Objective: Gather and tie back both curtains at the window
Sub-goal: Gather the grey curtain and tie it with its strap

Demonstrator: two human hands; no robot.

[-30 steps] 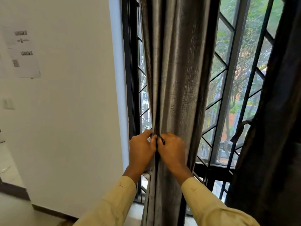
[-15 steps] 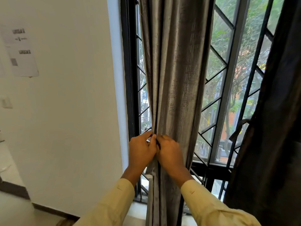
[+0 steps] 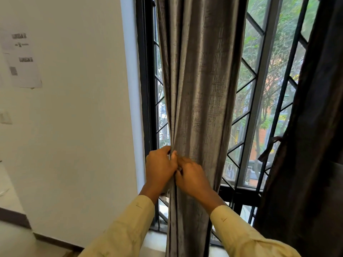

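The grey left curtain (image 3: 200,80) hangs bunched in vertical folds before the left side of the window. My left hand (image 3: 160,168) grips its left edge at waist height, thumb and fingers curled into the fabric. Touching it from the right, my right hand (image 3: 193,178) pinches the folds at the same spot. What lies between the fingers is hidden. The dark right curtain (image 3: 308,145) hangs gathered at the right edge, with a dark tie-back band (image 3: 269,151) sticking out on its left side.
A black window frame with a diamond-pattern metal grille (image 3: 246,127) stands behind the curtains. A white wall (image 3: 78,127) fills the left, with a paper sheet (image 3: 20,58) stuck on it and a light switch (image 3: 5,117). Pale floor shows at the lower left.
Both hands stay clasped on the grey curtain and have shifted slightly to the left; the right hand now lies a little lower and more tilted over the folds.
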